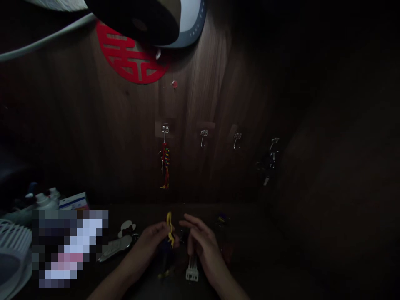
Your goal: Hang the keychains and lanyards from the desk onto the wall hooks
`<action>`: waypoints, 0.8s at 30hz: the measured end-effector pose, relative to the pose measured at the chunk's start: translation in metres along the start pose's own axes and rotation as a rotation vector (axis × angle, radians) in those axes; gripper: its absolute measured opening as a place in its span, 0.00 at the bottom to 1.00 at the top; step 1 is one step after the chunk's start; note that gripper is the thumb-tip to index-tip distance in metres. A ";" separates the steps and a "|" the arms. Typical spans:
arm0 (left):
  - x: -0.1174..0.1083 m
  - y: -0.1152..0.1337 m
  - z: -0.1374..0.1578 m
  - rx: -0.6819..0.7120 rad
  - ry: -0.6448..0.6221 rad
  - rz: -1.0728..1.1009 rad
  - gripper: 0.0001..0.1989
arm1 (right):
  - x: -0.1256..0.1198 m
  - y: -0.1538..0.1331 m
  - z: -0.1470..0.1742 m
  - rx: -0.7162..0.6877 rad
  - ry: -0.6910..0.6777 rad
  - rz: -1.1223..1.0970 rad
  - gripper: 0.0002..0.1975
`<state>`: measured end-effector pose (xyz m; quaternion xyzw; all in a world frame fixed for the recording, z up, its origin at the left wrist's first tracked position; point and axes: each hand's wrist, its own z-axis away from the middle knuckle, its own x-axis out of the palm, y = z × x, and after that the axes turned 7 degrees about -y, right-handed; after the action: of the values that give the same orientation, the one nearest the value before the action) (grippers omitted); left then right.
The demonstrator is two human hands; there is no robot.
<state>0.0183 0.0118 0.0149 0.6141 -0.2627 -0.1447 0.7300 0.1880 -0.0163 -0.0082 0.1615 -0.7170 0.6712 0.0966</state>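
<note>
My left hand (158,234) is closed on a yellow cord (169,228), pinched between thumb and fingers. Below that hand hangs a dark strand with a yellowish end (163,274). Facing it, my right hand (201,239) has its fingers apart, the upper ones stretched toward the left hand. Small metal pieces (182,236) show dimly between the hands. Just under the right fingers is a white slotted piece (192,273); whether the hand touches it I cannot tell.
Metal hooks (204,137) line the wooden wall; a beaded keychain (166,160) and dark keys (271,164) hang there. At left are a silver tool-like object (115,247), white bottles (46,201) and a white basket (15,237). A small dark bundle (222,219) lies right.
</note>
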 end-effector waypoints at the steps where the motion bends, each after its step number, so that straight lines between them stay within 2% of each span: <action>1: -0.001 0.000 0.000 -0.009 0.025 0.067 0.14 | -0.001 0.000 -0.001 0.001 0.030 0.003 0.19; 3: -0.004 0.002 -0.001 -0.013 0.103 0.157 0.12 | -0.001 0.001 -0.004 -0.004 0.069 0.013 0.19; 6: -0.010 0.009 -0.002 0.020 0.196 0.161 0.12 | -0.001 0.004 -0.005 -0.018 0.079 0.049 0.20; 12: -0.018 0.042 -0.005 0.069 0.197 -0.064 0.13 | 0.006 0.008 -0.004 -0.001 0.064 0.133 0.21; 14: -0.019 0.057 -0.008 0.125 0.226 -0.107 0.13 | 0.007 0.007 -0.004 -0.008 0.062 0.154 0.21; 19: -0.021 0.101 -0.023 0.363 0.284 -0.216 0.11 | 0.005 0.009 -0.005 -0.031 0.059 0.182 0.20; 24: -0.019 0.139 -0.042 0.486 0.285 -0.204 0.11 | 0.006 0.010 -0.004 -0.020 0.074 0.204 0.21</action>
<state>0.0108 0.0851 0.1420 0.8081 -0.1215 -0.0626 0.5729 0.1784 -0.0122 -0.0148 0.0618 -0.7323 0.6759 0.0556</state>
